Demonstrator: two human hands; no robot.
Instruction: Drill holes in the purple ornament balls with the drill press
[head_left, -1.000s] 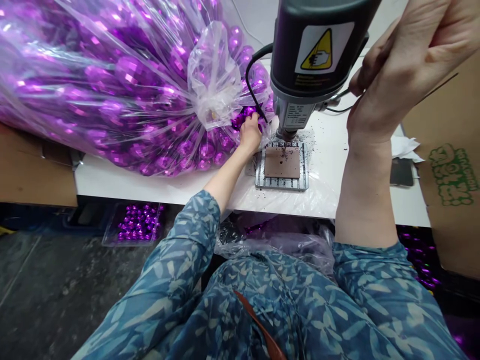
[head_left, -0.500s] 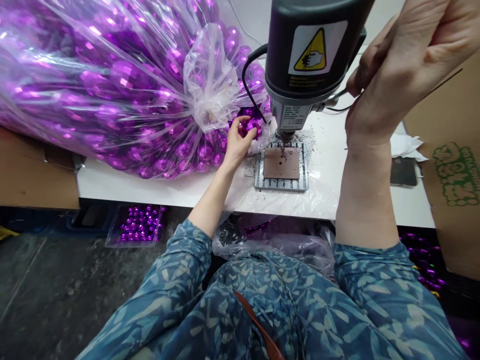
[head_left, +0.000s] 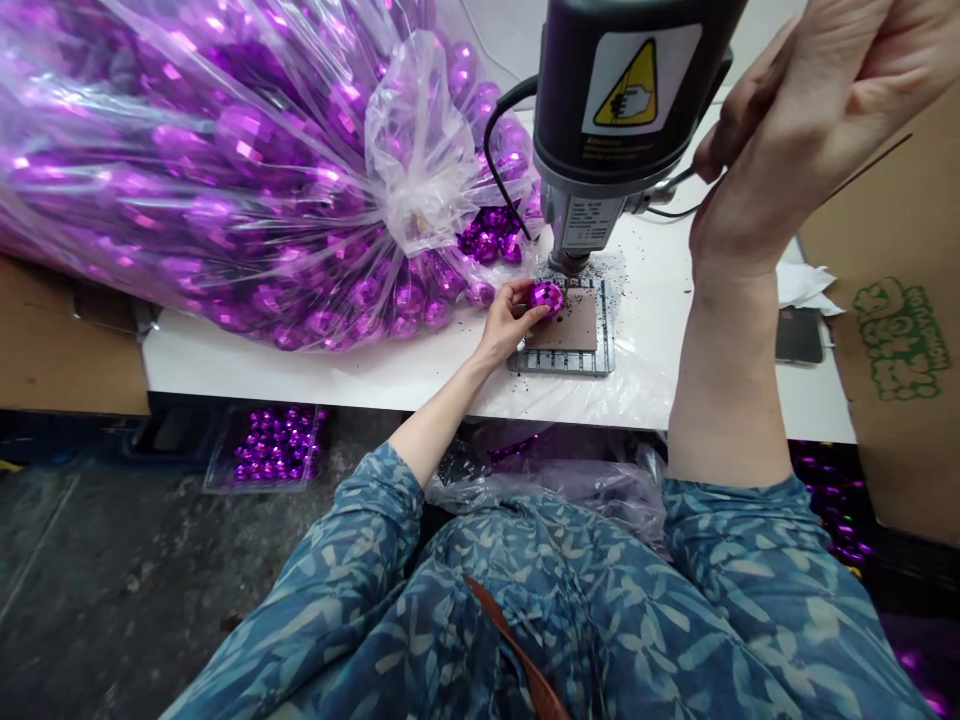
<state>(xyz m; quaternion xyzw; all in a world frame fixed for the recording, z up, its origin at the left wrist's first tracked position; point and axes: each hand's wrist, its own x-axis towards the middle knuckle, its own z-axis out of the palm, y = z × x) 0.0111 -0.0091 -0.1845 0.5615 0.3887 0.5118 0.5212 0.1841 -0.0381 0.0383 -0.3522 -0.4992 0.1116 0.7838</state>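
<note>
My left hand [head_left: 510, 322] pinches a shiny purple faceted ball [head_left: 547, 297] between thumb and fingers. The ball is at the left part of a brown board [head_left: 577, 328] with a small dark hole, lying on the grey slotted base [head_left: 564, 362] of a drill press [head_left: 622, 110]. The drill's chuck [head_left: 570, 262] is just above and beside the ball. At the upper right, my right hand [head_left: 795, 130] is closed around the press's feed lever [head_left: 675, 181]; its fingertips are partly hidden behind the hand.
A big clear bag [head_left: 225, 190] of purple balls fills the left of the white table [head_left: 315, 378]. Loose purple balls [head_left: 491, 236] lie beside its knot. Cardboard boxes [head_left: 900, 330] flank both sides. A phone [head_left: 799, 336] lies at right. A clear bin [head_left: 262, 455] of purple balls stands below.
My left hand has moved right and toward me from the loose balls beside the bag, bringing a purple ball over the brown board. My right hand stays on the lever.
</note>
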